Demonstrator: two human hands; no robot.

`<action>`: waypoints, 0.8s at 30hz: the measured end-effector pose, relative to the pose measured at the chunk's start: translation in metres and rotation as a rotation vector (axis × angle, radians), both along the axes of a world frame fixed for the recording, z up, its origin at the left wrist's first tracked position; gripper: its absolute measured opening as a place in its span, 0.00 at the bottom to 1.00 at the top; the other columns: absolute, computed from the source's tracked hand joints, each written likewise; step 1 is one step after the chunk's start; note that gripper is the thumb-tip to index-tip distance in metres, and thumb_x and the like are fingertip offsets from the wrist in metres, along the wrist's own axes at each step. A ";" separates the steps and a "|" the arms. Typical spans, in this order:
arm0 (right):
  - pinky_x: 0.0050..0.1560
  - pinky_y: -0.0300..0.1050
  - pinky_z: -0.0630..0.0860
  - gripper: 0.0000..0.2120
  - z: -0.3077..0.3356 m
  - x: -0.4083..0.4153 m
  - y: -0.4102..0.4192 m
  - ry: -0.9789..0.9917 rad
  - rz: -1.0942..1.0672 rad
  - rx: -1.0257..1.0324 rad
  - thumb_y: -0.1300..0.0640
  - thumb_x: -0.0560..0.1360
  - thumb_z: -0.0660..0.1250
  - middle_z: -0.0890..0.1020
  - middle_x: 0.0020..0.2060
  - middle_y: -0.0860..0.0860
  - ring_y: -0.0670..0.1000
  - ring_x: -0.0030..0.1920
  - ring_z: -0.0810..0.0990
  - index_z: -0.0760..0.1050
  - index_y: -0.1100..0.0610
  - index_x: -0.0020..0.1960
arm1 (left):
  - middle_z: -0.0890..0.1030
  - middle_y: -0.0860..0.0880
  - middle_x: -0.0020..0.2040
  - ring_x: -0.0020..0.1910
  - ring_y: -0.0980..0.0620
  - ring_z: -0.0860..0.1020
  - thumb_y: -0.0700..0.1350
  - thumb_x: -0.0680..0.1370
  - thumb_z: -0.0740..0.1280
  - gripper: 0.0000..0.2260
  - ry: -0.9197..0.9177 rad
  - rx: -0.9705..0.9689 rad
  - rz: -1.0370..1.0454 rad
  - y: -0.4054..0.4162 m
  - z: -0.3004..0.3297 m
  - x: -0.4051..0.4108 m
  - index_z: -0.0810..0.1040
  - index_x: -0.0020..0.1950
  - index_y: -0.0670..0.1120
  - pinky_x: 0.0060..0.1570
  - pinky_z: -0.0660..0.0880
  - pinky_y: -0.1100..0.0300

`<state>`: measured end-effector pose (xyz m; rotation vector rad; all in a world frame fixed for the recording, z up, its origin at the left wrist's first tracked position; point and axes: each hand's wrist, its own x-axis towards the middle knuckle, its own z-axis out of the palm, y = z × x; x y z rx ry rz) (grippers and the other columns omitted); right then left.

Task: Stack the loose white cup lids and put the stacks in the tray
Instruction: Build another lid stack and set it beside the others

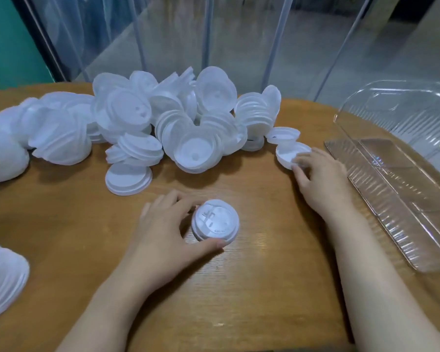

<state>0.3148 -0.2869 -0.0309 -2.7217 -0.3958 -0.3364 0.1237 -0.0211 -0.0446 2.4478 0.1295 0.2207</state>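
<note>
At lower left edge of frame, part of a leaning lid stack (3, 278). Across upper left and centre, a loose heap of white cup lids (142, 123) on the wooden table (61, 224). At centre, left hand (163, 232), thumb and fingers curled round a short stack of lids (215, 221) standing on the table. Right of centre, right hand (320, 174), fingertips pinching the rim of an upturned lid (290, 153) beside the heap. At far right, clear plastic tray (391, 199), lid hinged open.
</note>
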 end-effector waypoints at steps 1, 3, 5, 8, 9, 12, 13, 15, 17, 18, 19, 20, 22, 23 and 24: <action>0.65 0.58 0.67 0.06 0.000 0.000 0.000 -0.027 -0.002 -0.010 0.54 0.80 0.68 0.85 0.53 0.44 0.55 0.69 0.76 0.84 0.51 0.48 | 0.74 0.65 0.55 0.56 0.62 0.71 0.79 0.61 0.69 0.34 -0.003 -0.001 -0.001 0.000 0.001 0.000 0.76 0.64 0.67 0.59 0.67 0.58; 0.61 0.61 0.72 0.07 0.002 -0.004 0.000 -0.063 0.002 -0.003 0.53 0.78 0.70 0.86 0.46 0.43 0.55 0.62 0.80 0.84 0.50 0.42 | 0.73 0.65 0.55 0.55 0.62 0.71 0.79 0.61 0.68 0.35 0.003 -0.010 0.000 0.001 0.002 0.001 0.76 0.64 0.66 0.59 0.68 0.57; 0.58 0.62 0.74 0.05 0.005 -0.011 0.001 -0.090 0.016 0.043 0.54 0.77 0.72 0.85 0.42 0.43 0.55 0.55 0.82 0.84 0.51 0.43 | 0.73 0.65 0.55 0.55 0.61 0.71 0.78 0.60 0.68 0.35 0.011 -0.009 -0.002 0.001 0.003 0.002 0.77 0.64 0.66 0.60 0.69 0.55; 0.55 0.62 0.77 0.05 0.008 -0.029 0.008 -0.049 0.031 0.197 0.54 0.78 0.72 0.84 0.42 0.47 0.55 0.48 0.83 0.83 0.53 0.45 | 0.73 0.66 0.54 0.55 0.60 0.71 0.79 0.60 0.67 0.36 0.020 -0.011 -0.008 0.001 0.005 0.002 0.76 0.65 0.66 0.61 0.71 0.53; 0.55 0.61 0.77 0.05 0.009 -0.036 0.012 -0.004 0.028 0.241 0.53 0.78 0.72 0.84 0.43 0.47 0.55 0.48 0.83 0.83 0.53 0.45 | 0.73 0.66 0.54 0.55 0.61 0.71 0.79 0.60 0.67 0.36 0.022 -0.015 -0.010 0.001 0.005 0.002 0.77 0.65 0.66 0.61 0.71 0.53; 0.53 0.56 0.79 0.04 0.014 -0.050 0.023 0.067 0.031 0.282 0.53 0.76 0.74 0.84 0.44 0.47 0.54 0.48 0.84 0.81 0.52 0.45 | 0.73 0.66 0.53 0.56 0.63 0.70 0.79 0.60 0.68 0.35 0.017 -0.019 -0.018 0.000 0.006 0.003 0.76 0.64 0.67 0.62 0.69 0.54; 0.50 0.51 0.80 0.04 0.017 -0.053 0.026 0.073 0.035 0.293 0.54 0.76 0.75 0.84 0.44 0.48 0.53 0.47 0.84 0.80 0.52 0.45 | 0.73 0.66 0.53 0.56 0.64 0.70 0.78 0.60 0.68 0.35 0.011 -0.015 -0.022 0.000 0.006 0.004 0.77 0.64 0.66 0.62 0.69 0.55; 0.36 0.32 0.76 0.07 0.025 -0.061 0.032 0.110 0.038 0.355 0.56 0.76 0.76 0.82 0.44 0.49 0.40 0.38 0.82 0.79 0.55 0.44 | 0.73 0.65 0.53 0.56 0.64 0.69 0.78 0.61 0.68 0.35 0.006 -0.013 -0.025 0.000 0.006 0.004 0.77 0.64 0.66 0.62 0.69 0.55; 0.27 0.26 0.69 0.10 0.027 -0.067 0.037 0.157 0.047 0.449 0.58 0.75 0.77 0.79 0.42 0.51 0.34 0.33 0.76 0.77 0.58 0.42 | 0.73 0.65 0.52 0.56 0.64 0.69 0.78 0.61 0.68 0.35 0.005 -0.012 -0.019 -0.001 0.006 0.005 0.77 0.65 0.65 0.62 0.69 0.55; 0.27 0.26 0.69 0.11 0.026 -0.069 0.040 0.150 0.056 0.487 0.58 0.74 0.77 0.79 0.41 0.51 0.35 0.33 0.75 0.76 0.58 0.41 | 0.73 0.65 0.52 0.56 0.63 0.69 0.78 0.60 0.68 0.36 0.004 -0.003 -0.014 -0.001 0.006 0.005 0.77 0.65 0.66 0.61 0.69 0.55; 0.30 0.27 0.69 0.11 0.023 -0.071 0.042 0.111 0.064 0.511 0.57 0.74 0.78 0.79 0.39 0.50 0.38 0.35 0.75 0.76 0.58 0.41 | 0.73 0.65 0.52 0.55 0.62 0.70 0.79 0.60 0.68 0.36 0.005 0.007 -0.010 -0.001 0.005 0.005 0.76 0.65 0.66 0.61 0.69 0.55; 0.34 0.28 0.69 0.11 0.019 -0.073 0.043 0.057 0.069 0.529 0.57 0.74 0.78 0.79 0.38 0.49 0.41 0.38 0.76 0.76 0.58 0.41 | 0.73 0.65 0.52 0.55 0.61 0.70 0.79 0.60 0.67 0.36 0.004 0.015 -0.009 -0.001 0.005 0.004 0.76 0.65 0.66 0.61 0.70 0.55; 0.42 0.29 0.68 0.10 0.012 -0.078 0.045 -0.038 0.084 0.587 0.58 0.75 0.77 0.80 0.38 0.45 0.44 0.42 0.77 0.76 0.58 0.43 | 0.73 0.65 0.52 0.55 0.62 0.70 0.79 0.61 0.67 0.35 -0.005 0.022 -0.014 -0.001 0.004 0.004 0.76 0.65 0.66 0.62 0.69 0.56; 0.44 0.28 0.69 0.09 0.011 -0.080 0.047 -0.077 0.106 0.616 0.58 0.76 0.76 0.80 0.38 0.44 0.43 0.42 0.77 0.76 0.58 0.44 | 0.73 0.64 0.52 0.55 0.62 0.71 0.78 0.61 0.67 0.35 -0.013 0.021 -0.014 0.000 0.004 0.003 0.76 0.65 0.66 0.62 0.68 0.57; 0.46 0.29 0.70 0.09 0.010 -0.080 0.050 -0.102 0.135 0.632 0.58 0.76 0.76 0.80 0.39 0.45 0.42 0.43 0.78 0.76 0.58 0.45 | 0.73 0.64 0.52 0.55 0.62 0.71 0.78 0.61 0.68 0.35 -0.018 0.018 -0.015 0.000 0.003 0.003 0.76 0.65 0.66 0.61 0.67 0.58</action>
